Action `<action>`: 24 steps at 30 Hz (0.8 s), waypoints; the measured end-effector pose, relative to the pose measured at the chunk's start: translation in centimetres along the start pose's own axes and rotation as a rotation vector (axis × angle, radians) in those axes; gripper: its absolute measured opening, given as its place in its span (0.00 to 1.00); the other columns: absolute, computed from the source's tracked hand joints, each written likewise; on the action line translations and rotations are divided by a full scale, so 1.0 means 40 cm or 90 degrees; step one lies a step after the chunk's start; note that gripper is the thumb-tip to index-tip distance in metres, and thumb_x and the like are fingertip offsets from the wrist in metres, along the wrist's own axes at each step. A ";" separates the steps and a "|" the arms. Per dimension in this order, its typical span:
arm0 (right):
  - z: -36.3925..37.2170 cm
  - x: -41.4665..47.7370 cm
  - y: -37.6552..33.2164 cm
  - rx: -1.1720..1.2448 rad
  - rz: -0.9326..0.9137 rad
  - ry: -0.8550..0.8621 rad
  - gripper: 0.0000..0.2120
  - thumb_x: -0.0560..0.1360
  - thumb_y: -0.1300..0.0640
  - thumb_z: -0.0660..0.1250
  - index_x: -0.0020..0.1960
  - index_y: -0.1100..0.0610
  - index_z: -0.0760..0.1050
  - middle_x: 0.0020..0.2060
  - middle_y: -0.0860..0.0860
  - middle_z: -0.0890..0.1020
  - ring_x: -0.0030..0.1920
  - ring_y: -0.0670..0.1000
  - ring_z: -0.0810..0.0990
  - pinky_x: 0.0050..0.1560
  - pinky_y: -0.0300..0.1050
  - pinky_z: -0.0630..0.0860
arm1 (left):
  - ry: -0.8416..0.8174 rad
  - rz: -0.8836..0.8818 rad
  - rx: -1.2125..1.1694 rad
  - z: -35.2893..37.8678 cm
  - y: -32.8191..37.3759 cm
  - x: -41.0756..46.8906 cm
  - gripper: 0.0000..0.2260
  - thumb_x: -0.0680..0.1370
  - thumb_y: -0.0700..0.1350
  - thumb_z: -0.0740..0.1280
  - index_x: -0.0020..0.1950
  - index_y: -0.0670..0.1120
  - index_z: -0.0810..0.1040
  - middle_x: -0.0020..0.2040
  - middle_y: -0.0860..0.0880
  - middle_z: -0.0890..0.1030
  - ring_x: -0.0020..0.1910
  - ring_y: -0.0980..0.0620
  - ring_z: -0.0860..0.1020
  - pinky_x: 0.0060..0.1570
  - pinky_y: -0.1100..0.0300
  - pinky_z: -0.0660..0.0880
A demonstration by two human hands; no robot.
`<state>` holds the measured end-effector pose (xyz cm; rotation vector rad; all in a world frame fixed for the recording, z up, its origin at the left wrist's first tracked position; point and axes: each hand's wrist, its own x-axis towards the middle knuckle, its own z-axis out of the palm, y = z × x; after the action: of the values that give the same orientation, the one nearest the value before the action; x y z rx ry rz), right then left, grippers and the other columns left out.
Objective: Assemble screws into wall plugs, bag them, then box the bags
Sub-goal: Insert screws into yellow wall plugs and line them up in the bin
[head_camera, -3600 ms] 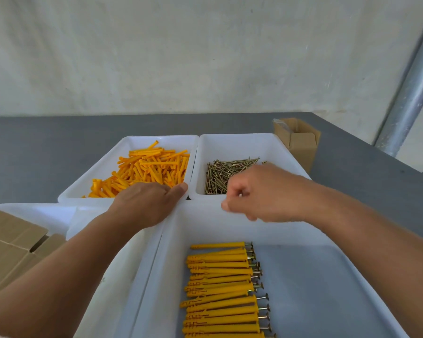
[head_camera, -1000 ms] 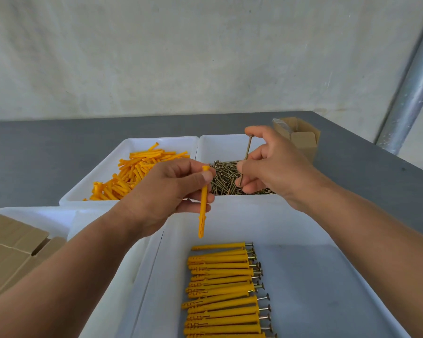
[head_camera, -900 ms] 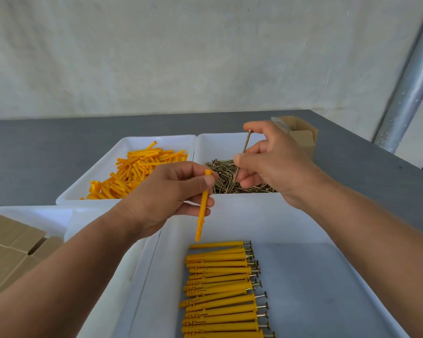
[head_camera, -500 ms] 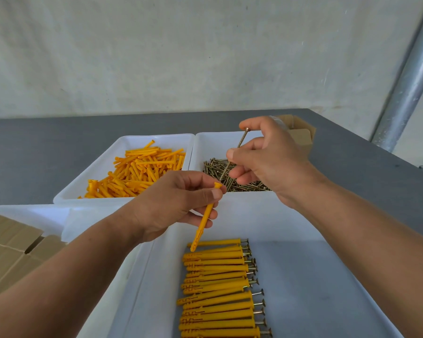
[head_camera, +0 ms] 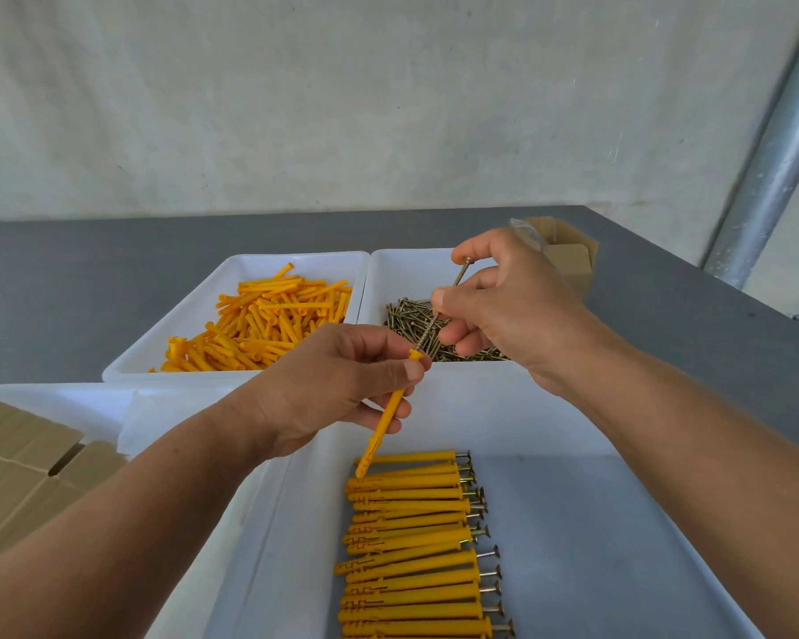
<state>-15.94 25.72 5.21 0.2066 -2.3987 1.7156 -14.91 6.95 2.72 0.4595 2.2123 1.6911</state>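
Viewing from the head camera, the left hand (head_camera: 328, 385) is seen clamped on a single orange wall plug (head_camera: 387, 419), which is pinched near its collar between thumb and fingers and hangs tilted, its lower tip just above the far end of the assembled row. The right hand (head_camera: 513, 311) is closed on one screw (head_camera: 456, 279), whose head is pressed under the forefinger and whose shaft is pinched lower down. The screw is held slanted, and its point is met with the open collar of the plug; how far it has entered cannot be told. Both hands are held close together over the far wall of the near white tray (head_camera: 480, 408). Inside that tray a row of assembled plugs (head_camera: 411, 537) is laid side by side, screw heads all turned right. Beyond it two white trays are set touching: the left tray (head_camera: 250, 265) is filled with loose plugs (head_camera: 264, 325), the right tray (head_camera: 402, 265) with loose screws (head_camera: 407, 320). A small open cardboard box (head_camera: 573, 255) is partly hidden behind the right hand. Flattened cardboard (head_camera: 15, 463) is noted at the left edge, beside another white tray (head_camera: 65, 398). All is set on a grey table (head_camera: 65, 279).
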 end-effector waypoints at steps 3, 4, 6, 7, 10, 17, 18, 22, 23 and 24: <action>-0.002 0.001 0.001 0.001 0.010 0.005 0.13 0.76 0.59 0.70 0.55 0.49 0.70 0.38 0.51 0.84 0.33 0.49 0.85 0.33 0.41 0.79 | 0.005 -0.004 -0.001 0.001 0.000 0.000 0.07 0.76 0.42 0.69 0.52 0.42 0.83 0.37 0.48 0.81 0.37 0.51 0.81 0.38 0.57 0.80; -0.002 0.001 0.002 0.002 0.013 0.006 0.11 0.76 0.59 0.70 0.54 0.49 0.71 0.37 0.51 0.84 0.33 0.49 0.85 0.32 0.41 0.79 | 0.007 -0.005 -0.002 0.001 0.000 0.001 0.07 0.76 0.42 0.69 0.52 0.42 0.83 0.37 0.48 0.81 0.37 0.51 0.81 0.38 0.57 0.80; -0.001 0.001 0.003 0.000 0.018 0.005 0.10 0.77 0.59 0.69 0.52 0.48 0.71 0.36 0.52 0.84 0.32 0.49 0.85 0.32 0.41 0.79 | 0.009 -0.004 -0.003 0.001 0.000 0.001 0.07 0.76 0.42 0.69 0.52 0.42 0.83 0.37 0.48 0.81 0.37 0.51 0.81 0.38 0.57 0.80; 0.000 0.001 0.003 -0.001 0.021 0.004 0.10 0.77 0.59 0.68 0.51 0.47 0.71 0.36 0.52 0.83 0.32 0.49 0.85 0.31 0.41 0.79 | 0.009 -0.003 -0.002 0.001 -0.001 0.001 0.07 0.76 0.42 0.69 0.52 0.42 0.83 0.37 0.48 0.81 0.37 0.51 0.81 0.38 0.57 0.80; 0.001 0.002 0.004 -0.002 0.032 -0.003 0.07 0.77 0.59 0.67 0.50 0.49 0.72 0.35 0.52 0.83 0.31 0.49 0.84 0.30 0.41 0.78 | 0.012 -0.002 0.004 0.000 -0.001 0.001 0.07 0.76 0.42 0.69 0.52 0.42 0.83 0.37 0.48 0.81 0.37 0.51 0.81 0.38 0.57 0.80; -0.013 -0.007 0.003 -0.083 0.047 -0.118 0.02 0.77 0.57 0.69 0.45 0.54 0.80 0.34 0.49 0.85 0.33 0.48 0.85 0.31 0.38 0.78 | 0.008 0.002 0.067 0.004 0.000 -0.001 0.06 0.77 0.42 0.69 0.51 0.43 0.83 0.37 0.49 0.82 0.37 0.51 0.82 0.37 0.60 0.79; -0.015 -0.009 0.003 -0.111 0.048 -0.141 0.02 0.76 0.57 0.70 0.44 0.54 0.81 0.35 0.49 0.85 0.34 0.48 0.85 0.33 0.39 0.79 | 0.005 0.004 0.083 0.005 0.001 -0.003 0.06 0.77 0.42 0.69 0.50 0.43 0.83 0.37 0.49 0.82 0.37 0.52 0.82 0.37 0.61 0.79; -0.013 -0.022 -0.001 -0.218 0.043 -0.226 0.03 0.75 0.55 0.71 0.43 0.52 0.82 0.38 0.49 0.85 0.37 0.46 0.85 0.39 0.40 0.82 | 0.006 0.013 0.175 0.014 0.002 -0.005 0.04 0.75 0.44 0.71 0.49 0.45 0.81 0.36 0.49 0.83 0.38 0.51 0.84 0.40 0.57 0.82; -0.012 -0.025 -0.003 -0.239 0.036 -0.243 0.03 0.75 0.56 0.70 0.43 0.51 0.82 0.38 0.49 0.85 0.36 0.46 0.85 0.38 0.39 0.82 | 0.012 0.013 0.197 0.016 0.002 -0.005 0.05 0.75 0.44 0.72 0.49 0.46 0.80 0.36 0.49 0.83 0.38 0.50 0.85 0.41 0.55 0.82; -0.010 -0.028 -0.005 -0.259 0.028 -0.260 0.04 0.76 0.56 0.69 0.44 0.50 0.81 0.39 0.50 0.85 0.36 0.45 0.85 0.37 0.38 0.81 | 0.018 0.011 0.212 0.018 0.001 -0.004 0.07 0.74 0.44 0.73 0.50 0.46 0.78 0.35 0.49 0.83 0.38 0.49 0.85 0.42 0.53 0.83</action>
<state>-14.76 26.06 5.27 0.4836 -2.9998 1.2528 -14.44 7.49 2.61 0.5378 2.5267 1.3459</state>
